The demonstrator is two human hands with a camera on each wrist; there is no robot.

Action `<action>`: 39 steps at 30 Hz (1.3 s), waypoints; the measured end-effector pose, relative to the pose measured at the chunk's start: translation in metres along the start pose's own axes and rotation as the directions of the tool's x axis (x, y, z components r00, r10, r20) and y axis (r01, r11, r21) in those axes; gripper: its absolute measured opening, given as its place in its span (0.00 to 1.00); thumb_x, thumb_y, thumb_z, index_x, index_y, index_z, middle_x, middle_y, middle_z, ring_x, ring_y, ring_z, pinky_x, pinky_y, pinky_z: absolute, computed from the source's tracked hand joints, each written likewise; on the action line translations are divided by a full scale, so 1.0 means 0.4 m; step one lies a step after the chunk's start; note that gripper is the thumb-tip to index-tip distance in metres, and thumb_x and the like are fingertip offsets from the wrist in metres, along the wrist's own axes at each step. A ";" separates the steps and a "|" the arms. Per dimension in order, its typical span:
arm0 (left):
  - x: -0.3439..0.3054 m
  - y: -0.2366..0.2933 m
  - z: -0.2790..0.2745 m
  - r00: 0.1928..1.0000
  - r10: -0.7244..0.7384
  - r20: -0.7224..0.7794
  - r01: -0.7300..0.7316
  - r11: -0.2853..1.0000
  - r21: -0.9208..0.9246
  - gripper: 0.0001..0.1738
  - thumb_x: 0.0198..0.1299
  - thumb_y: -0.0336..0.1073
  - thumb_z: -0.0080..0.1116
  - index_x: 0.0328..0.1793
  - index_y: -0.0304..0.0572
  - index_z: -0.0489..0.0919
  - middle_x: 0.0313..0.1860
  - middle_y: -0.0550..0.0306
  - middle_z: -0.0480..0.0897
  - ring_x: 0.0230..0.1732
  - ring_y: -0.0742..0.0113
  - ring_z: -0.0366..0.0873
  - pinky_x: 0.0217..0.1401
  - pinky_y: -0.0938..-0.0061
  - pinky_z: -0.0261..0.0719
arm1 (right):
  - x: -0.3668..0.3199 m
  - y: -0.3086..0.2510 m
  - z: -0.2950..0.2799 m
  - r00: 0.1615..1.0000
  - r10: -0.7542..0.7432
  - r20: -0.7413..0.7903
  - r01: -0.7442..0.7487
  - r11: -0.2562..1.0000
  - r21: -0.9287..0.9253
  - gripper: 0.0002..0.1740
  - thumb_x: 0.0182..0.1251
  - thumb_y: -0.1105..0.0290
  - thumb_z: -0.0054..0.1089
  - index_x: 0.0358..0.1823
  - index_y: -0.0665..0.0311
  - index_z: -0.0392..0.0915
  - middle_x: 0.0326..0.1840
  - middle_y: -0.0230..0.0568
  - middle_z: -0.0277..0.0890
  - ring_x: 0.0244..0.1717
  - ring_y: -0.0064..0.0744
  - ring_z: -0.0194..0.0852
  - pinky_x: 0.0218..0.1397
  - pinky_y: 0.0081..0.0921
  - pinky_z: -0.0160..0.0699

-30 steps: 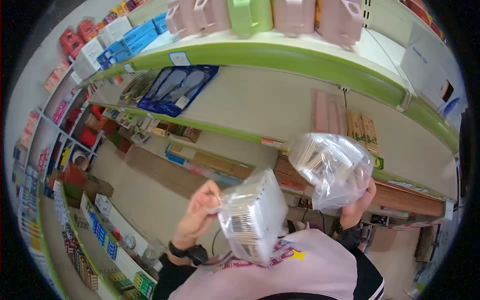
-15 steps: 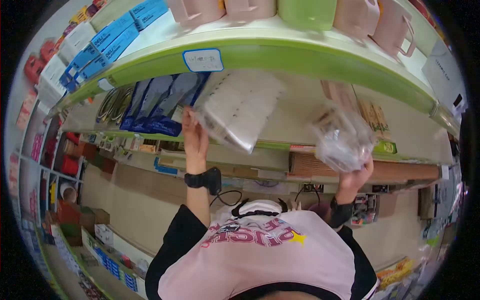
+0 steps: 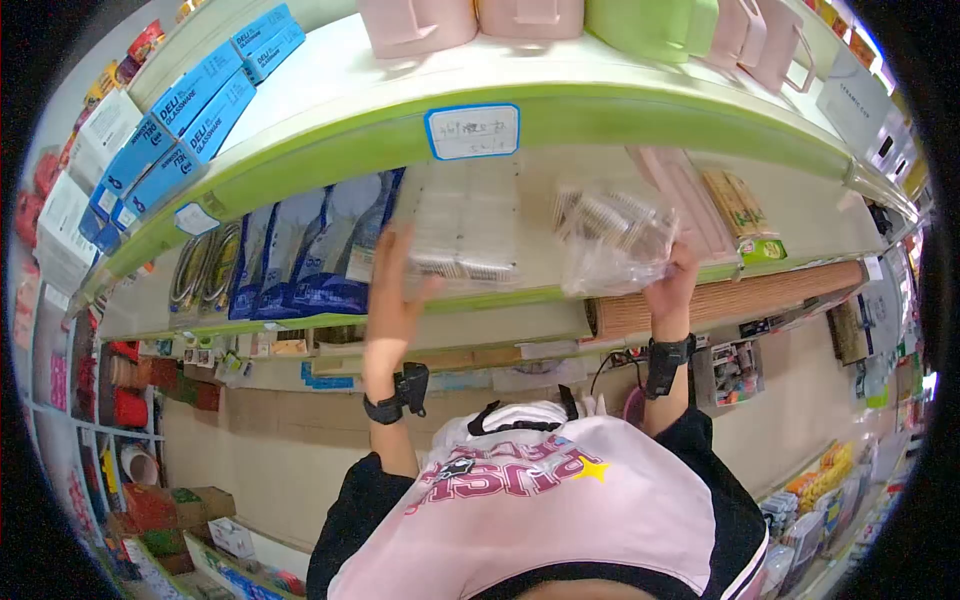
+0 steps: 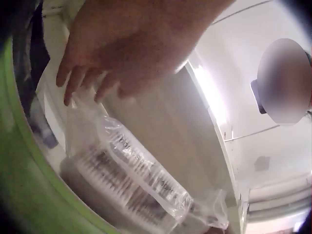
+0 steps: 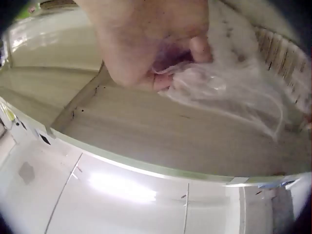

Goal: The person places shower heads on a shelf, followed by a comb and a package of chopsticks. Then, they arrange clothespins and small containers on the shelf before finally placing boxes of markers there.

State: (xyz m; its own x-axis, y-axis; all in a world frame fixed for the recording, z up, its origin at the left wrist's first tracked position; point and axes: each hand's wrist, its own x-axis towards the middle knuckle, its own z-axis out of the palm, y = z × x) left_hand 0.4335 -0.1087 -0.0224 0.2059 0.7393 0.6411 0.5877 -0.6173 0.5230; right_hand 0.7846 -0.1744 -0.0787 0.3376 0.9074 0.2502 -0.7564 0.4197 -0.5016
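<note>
On the middle shelf, just right of the blue packages, sits a clear plastic bag (image 3: 463, 225) with white printed sides and rows of thin sticks along its front. My left hand (image 3: 393, 305) is at its left edge, fingers extended. In the left wrist view, that hand (image 4: 122, 48) hangs over clear crinkled wrapping. My right hand (image 3: 675, 280) grips the gathered end of a second clear bag (image 3: 617, 235) of thin sticks, held at the shelf front. The right wrist view shows curled fingers on loose, transparent plastic (image 5: 219, 90).
Blue packages (image 3: 310, 245) stand to the left. Pink packs (image 3: 685, 205) and brown stick packs (image 3: 740, 205) lie to the right. Above, a green-edged shelf (image 3: 620, 115) carries pink and green mugs and blue boxes (image 3: 190, 95). A rolled brown mat (image 3: 720, 300) lies below.
The first bag has gone from my left hand at chest height up onto the shelf, and that hand has let go. My right hand has brought its bag left towards it.
</note>
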 end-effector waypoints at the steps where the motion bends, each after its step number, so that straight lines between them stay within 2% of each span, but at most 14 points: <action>1: -0.001 0.028 0.012 0.990 0.102 0.097 -0.109 0.992 0.065 0.28 0.52 0.42 0.60 0.60 0.47 0.68 0.59 0.44 0.67 0.56 0.46 0.69 0.53 0.62 0.70 | -0.012 -0.005 -0.006 0.999 0.026 -0.023 -0.028 0.998 -0.059 0.15 0.51 0.74 0.47 0.41 0.69 0.73 0.40 0.42 0.75 0.40 0.34 0.73 0.47 0.30 0.73; 8: -0.038 0.085 0.119 0.954 -0.297 -0.035 0.298 0.954 0.027 0.33 0.45 0.40 0.66 0.61 0.56 0.67 0.59 0.40 0.64 0.59 0.43 0.64 0.51 0.59 0.69 | -0.030 -0.016 0.015 0.989 0.121 -0.080 -0.123 0.992 -0.018 0.12 0.49 0.74 0.48 0.35 0.69 0.74 0.34 0.39 0.75 0.36 0.33 0.73 0.44 0.29 0.73; 11: -0.033 0.131 0.112 0.971 -0.118 -0.206 0.184 0.922 0.340 0.32 0.44 0.36 0.66 0.59 0.53 0.69 0.59 0.39 0.63 0.57 0.45 0.65 0.56 0.59 0.65 | -0.017 0.000 -0.013 0.991 -0.023 -0.131 -0.043 0.876 -0.480 0.17 0.45 0.77 0.45 0.41 0.67 0.72 0.34 0.38 0.74 0.30 0.30 0.72 0.36 0.26 0.74; 13: -0.021 0.208 0.090 0.967 -0.097 -0.234 0.170 0.934 0.314 0.29 0.44 0.34 0.65 0.56 0.47 0.70 0.56 0.42 0.67 0.56 0.47 0.65 0.59 0.59 0.61 | -0.028 -0.012 0.049 0.928 0.085 -0.363 -0.144 0.980 -0.140 0.19 0.46 0.76 0.46 0.44 0.67 0.71 0.34 0.38 0.74 0.30 0.29 0.72 0.34 0.25 0.74; 17: -0.052 0.289 0.164 0.998 -0.058 0.020 0.062 0.944 -0.325 0.21 0.52 0.31 0.58 0.53 0.39 0.68 0.41 0.49 0.75 0.48 0.53 0.72 0.51 0.65 0.69 | -0.056 -0.034 0.052 0.936 0.075 -0.343 -0.214 0.897 -0.387 0.20 0.47 0.76 0.46 0.46 0.68 0.70 0.34 0.37 0.73 0.28 0.27 0.71 0.30 0.22 0.73; 19: -0.065 0.323 0.209 0.813 -0.423 0.400 0.581 0.556 -0.594 0.18 0.59 0.34 0.53 0.54 0.38 0.65 0.38 0.50 0.74 0.44 0.63 0.71 0.52 0.66 0.67 | -0.098 -0.048 0.100 0.916 -0.007 -0.400 -0.213 0.839 -0.501 0.20 0.47 0.75 0.47 0.46 0.68 0.70 0.34 0.36 0.72 0.27 0.27 0.70 0.28 0.22 0.73; 20: -0.064 0.341 0.207 0.779 -0.427 0.459 0.627 0.558 -0.544 0.22 0.63 0.38 0.47 0.59 0.38 0.58 0.37 0.50 0.72 0.42 0.66 0.70 0.51 0.70 0.67 | -0.120 -0.060 0.126 0.928 0.005 -0.372 -0.226 0.802 -0.553 0.25 0.46 0.76 0.45 0.51 0.71 0.67 0.34 0.35 0.71 0.28 0.24 0.68 0.30 0.20 0.70; 23: -0.080 0.361 0.234 0.797 -0.450 0.403 0.600 0.666 -0.443 0.26 0.62 0.39 0.48 0.63 0.40 0.54 0.41 0.50 0.69 0.45 0.65 0.67 0.51 0.71 0.65 | -0.153 -0.073 0.124 0.907 0.062 -0.417 -0.350 0.662 -0.663 0.33 0.45 0.75 0.45 0.59 0.74 0.59 0.35 0.36 0.69 0.35 0.23 0.67 0.39 0.19 0.67; 26: -0.094 0.349 0.270 0.832 -0.424 0.357 0.553 0.670 -0.495 0.34 0.60 0.40 0.53 0.65 0.39 0.48 0.46 0.42 0.67 0.46 0.55 0.70 0.46 0.67 0.71 | -0.163 -0.050 0.148 0.983 -0.103 -0.154 -0.092 0.445 -0.891 0.25 0.50 0.77 0.54 0.52 0.68 0.59 0.43 0.41 0.68 0.49 0.29 0.66 0.54 0.24 0.64; 29: -0.071 0.391 0.263 0.950 -0.253 0.182 0.312 0.763 -0.566 0.38 0.55 0.37 0.58 0.67 0.43 0.50 0.47 0.41 0.63 0.48 0.52 0.67 0.48 0.66 0.69 | -0.149 -0.025 0.136 0.985 -0.155 -0.072 0.016 0.503 -0.864 0.34 0.49 0.77 0.62 0.57 0.67 0.52 0.43 0.43 0.67 0.48 0.29 0.66 0.52 0.24 0.66; 30: -0.060 0.406 0.257 0.952 -0.245 0.185 0.308 0.764 -0.568 0.38 0.55 0.37 0.58 0.67 0.43 0.50 0.47 0.41 0.63 0.48 0.52 0.67 0.48 0.66 0.69 | -0.142 -0.033 0.145 0.978 -0.203 -0.050 0.007 0.274 -0.962 0.40 0.48 0.75 0.66 0.59 0.65 0.48 0.44 0.43 0.66 0.47 0.29 0.67 0.49 0.23 0.68; 32: -0.039 0.428 0.250 0.961 -0.210 0.181 0.240 0.957 -0.165 0.37 0.50 0.33 0.62 0.66 0.47 0.58 0.45 0.43 0.60 0.46 0.50 0.64 0.49 0.66 0.67 | -0.121 -0.036 0.147 0.972 -0.227 -0.059 0.035 0.387 -0.922 0.38 0.48 0.76 0.66 0.58 0.64 0.50 0.43 0.43 0.67 0.44 0.28 0.68 0.46 0.22 0.70; 37: -0.013 0.389 0.296 0.995 -0.081 0.055 0.088 0.987 -0.134 0.31 0.46 0.31 0.65 0.60 0.48 0.68 0.44 0.45 0.59 0.47 0.51 0.59 0.52 0.65 0.61 | -0.066 -0.027 0.191 0.979 -0.186 -0.081 0.027 0.515 -0.857 0.35 0.45 0.80 0.65 0.55 0.60 0.57 0.39 0.39 0.69 0.37 0.26 0.70 0.40 0.20 0.71; 39: -0.014 0.378 0.303 0.994 -0.105 0.019 0.107 0.983 -0.148 0.29 0.46 0.32 0.65 0.58 0.49 0.70 0.42 0.46 0.58 0.46 0.52 0.58 0.50 0.65 0.62 | -0.052 -0.003 0.175 0.975 -0.215 -0.053 0.027 0.352 -0.936 0.34 0.44 0.81 0.65 0.53 0.60 0.58 0.35 0.39 0.71 0.34 0.25 0.70 0.38 0.20 0.70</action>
State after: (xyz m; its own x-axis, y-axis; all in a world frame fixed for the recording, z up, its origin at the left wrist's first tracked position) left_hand 0.6161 -0.1735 -0.0151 0.1576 0.8049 0.5722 0.4842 -0.5679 0.6655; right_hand 0.7393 -0.1952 -0.0254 0.5218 0.7955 0.3080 0.2668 0.1907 -0.9447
